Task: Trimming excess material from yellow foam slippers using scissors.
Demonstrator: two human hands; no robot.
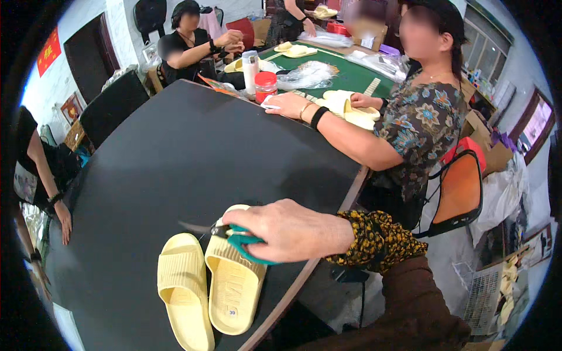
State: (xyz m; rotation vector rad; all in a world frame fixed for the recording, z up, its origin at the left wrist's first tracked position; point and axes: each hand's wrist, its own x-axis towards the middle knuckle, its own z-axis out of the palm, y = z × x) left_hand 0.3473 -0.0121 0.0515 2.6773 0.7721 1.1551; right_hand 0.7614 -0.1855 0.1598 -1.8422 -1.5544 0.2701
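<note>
right hand (287,231) gripping teal-handled scissors (225,232) over 2 yellow slippers (211,286) at near edge of black desk (175,164) | left hand unseen | advisable: blades low, snip small, clear of strap

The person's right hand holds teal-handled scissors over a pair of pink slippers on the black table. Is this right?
Not quite. In the head view the slippers are pale yellow, not pink. The right hand does hold teal-handled scissors over them on the black table.
</note>
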